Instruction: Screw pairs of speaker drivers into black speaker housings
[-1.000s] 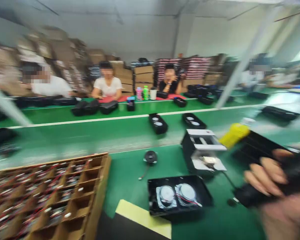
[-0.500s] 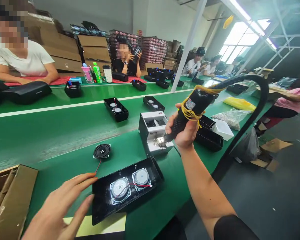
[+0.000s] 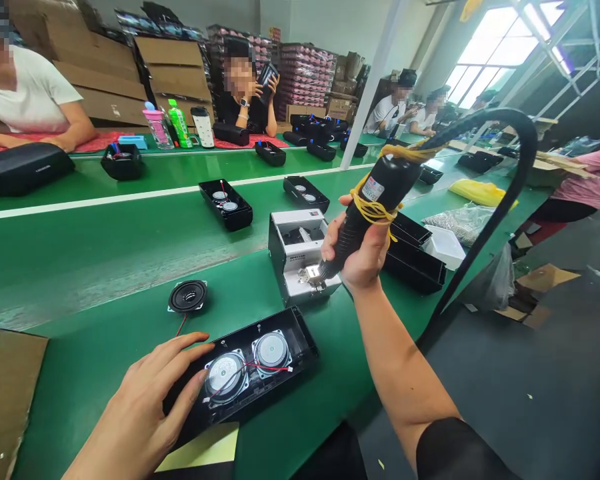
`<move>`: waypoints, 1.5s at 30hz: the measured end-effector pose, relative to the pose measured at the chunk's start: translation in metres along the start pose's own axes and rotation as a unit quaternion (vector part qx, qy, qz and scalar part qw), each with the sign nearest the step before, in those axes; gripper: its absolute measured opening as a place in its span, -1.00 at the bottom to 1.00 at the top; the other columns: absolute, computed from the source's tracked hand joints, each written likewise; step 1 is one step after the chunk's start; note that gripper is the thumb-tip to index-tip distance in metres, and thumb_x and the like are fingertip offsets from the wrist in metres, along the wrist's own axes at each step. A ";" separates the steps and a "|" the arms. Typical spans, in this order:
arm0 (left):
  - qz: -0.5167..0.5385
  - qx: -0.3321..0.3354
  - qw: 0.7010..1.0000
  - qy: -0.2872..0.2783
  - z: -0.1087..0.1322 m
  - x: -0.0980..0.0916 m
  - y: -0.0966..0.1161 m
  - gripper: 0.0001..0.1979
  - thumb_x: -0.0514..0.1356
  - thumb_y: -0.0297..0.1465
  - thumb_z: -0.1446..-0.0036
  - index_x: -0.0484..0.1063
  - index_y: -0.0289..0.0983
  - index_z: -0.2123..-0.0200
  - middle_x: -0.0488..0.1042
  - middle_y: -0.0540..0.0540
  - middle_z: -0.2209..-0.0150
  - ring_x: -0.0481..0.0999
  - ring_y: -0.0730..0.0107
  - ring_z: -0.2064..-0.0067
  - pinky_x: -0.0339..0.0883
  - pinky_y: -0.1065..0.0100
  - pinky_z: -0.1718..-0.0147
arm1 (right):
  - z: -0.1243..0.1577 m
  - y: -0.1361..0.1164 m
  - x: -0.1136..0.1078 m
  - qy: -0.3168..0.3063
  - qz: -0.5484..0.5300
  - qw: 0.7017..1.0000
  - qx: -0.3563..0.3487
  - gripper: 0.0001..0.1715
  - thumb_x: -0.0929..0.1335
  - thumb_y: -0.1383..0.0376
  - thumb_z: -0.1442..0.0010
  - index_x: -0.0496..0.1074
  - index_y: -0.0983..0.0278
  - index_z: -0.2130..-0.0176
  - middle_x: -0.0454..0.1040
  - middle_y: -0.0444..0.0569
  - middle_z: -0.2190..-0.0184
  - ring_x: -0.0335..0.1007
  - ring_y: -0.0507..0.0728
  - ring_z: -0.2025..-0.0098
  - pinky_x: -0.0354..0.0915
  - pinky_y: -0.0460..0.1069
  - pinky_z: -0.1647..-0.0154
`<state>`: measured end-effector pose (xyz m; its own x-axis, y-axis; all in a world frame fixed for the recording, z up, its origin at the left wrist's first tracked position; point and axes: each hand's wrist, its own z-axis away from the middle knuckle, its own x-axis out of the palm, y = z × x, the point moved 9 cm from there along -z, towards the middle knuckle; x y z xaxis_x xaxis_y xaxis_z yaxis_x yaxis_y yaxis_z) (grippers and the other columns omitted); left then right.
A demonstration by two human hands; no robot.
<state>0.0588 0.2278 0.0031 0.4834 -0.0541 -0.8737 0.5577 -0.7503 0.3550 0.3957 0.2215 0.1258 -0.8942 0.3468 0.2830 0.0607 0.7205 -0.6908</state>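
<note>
My right hand point(image 3: 363, 243) is wrapped round a black electric screwdriver point(image 3: 380, 183) with a yellow cord wound about it and a thick black cable looping off right. The tool points down at the front of a screw feeder point(image 3: 300, 257); its tip is hard to make out against the metal there. My left hand point(image 3: 150, 390), fingers stretched and thumb apart, lies over the left end of a black speaker housing point(image 3: 300, 333). In the housing sit two round speaker drivers point(image 3: 226, 377) with red and black wires. A loose speaker driver point(image 3: 188, 296) lies behind my left hand.
A cardboard box point(image 3: 10, 393) stands at the left. Black housings point(image 3: 415, 260), a white tray point(image 3: 445, 247) and a bag of screws point(image 3: 460, 223) are right of the feeder. More housings point(image 3: 227, 205) lie beyond. Co-workers sit across the green line.
My left hand has moved right, onto the left end of the housing. The screwdriver stays in my right hand at the feeder. The view has shifted slightly.
</note>
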 end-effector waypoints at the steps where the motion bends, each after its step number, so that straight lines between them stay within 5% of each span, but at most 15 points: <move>1: 0.001 -0.003 1.000 -0.003 0.002 0.001 -0.002 -0.71 0.08 -0.15 -0.44 0.44 0.11 -0.16 0.56 0.00 -0.20 0.58 0.01 -0.18 0.51 -0.08 -0.05 | 0.000 0.001 0.000 0.000 -0.001 1.000 0.001 -0.30 0.28 -0.32 -0.32 0.42 0.16 -0.03 0.36 -0.23 0.54 0.23 0.00 0.69 0.16 -0.07 0.71; 14: -0.020 -0.017 1.000 0.006 0.019 0.006 -0.013 -0.66 0.06 -0.16 -0.45 0.37 0.12 -0.22 0.52 0.00 -0.26 0.57 0.03 -0.24 0.58 -0.09 -0.09 | 0.005 0.000 -0.002 -0.025 -0.027 0.999 -0.001 -0.29 0.29 -0.27 -0.35 0.43 0.18 -0.16 0.40 -0.21 0.52 0.24 0.01 0.69 0.18 -0.07 0.72; 23: -0.014 -0.007 1.000 0.023 0.005 -0.010 0.004 -0.63 0.08 -0.18 -0.45 0.34 0.05 -0.26 0.57 -0.04 -0.23 0.63 0.05 -0.19 0.62 0.01 -0.05 | 0.011 -0.035 0.015 -0.013 -0.080 0.996 0.025 -0.21 0.30 -0.37 -0.26 0.48 0.18 -0.06 0.32 -0.25 0.58 0.12 -0.01 0.74 0.07 -0.08 0.78; 32: 0.060 -0.082 0.991 -0.085 0.002 0.004 0.004 -0.61 0.08 -0.19 -0.43 0.38 -0.07 -0.26 0.47 -0.13 -0.32 0.44 0.02 -0.35 0.39 -0.15 -0.30 | 0.020 -0.049 0.090 -0.058 -0.217 0.972 0.068 -0.26 0.39 -0.33 -0.22 0.49 0.18 -0.02 0.33 -0.30 0.65 0.04 -0.01 0.79 0.00 -0.10 0.86; 40: 0.045 -0.165 0.979 -0.115 0.016 0.003 -0.001 -0.24 0.28 -0.29 -0.27 0.06 -0.16 -0.45 0.25 -0.27 -0.46 0.22 -0.09 -0.48 0.27 -0.21 -0.35 | 0.052 -0.012 0.162 -0.126 -0.225 0.955 0.147 -0.26 0.27 -0.36 -0.30 0.39 0.14 -0.09 0.31 -0.26 0.56 0.17 0.01 0.70 0.16 -0.07 0.74; 45: 0.047 -0.191 0.972 -0.131 0.005 0.008 0.003 -0.21 0.47 -0.26 -0.13 0.22 -0.18 -0.35 0.42 -0.27 -0.30 0.44 -0.16 -0.31 0.44 -0.09 -0.17 | 0.075 0.016 0.194 -0.175 -0.224 0.946 0.156 -0.26 0.29 -0.33 -0.30 0.35 0.16 -0.12 0.34 -0.26 0.54 0.15 0.01 0.69 0.19 -0.06 0.72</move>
<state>0.0610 0.2219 -0.0045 0.3838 -0.3135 -0.8686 0.7535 -0.4374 0.4908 0.1898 0.2549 0.1200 -0.8949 -0.2111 0.3931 -0.4435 0.5170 -0.7321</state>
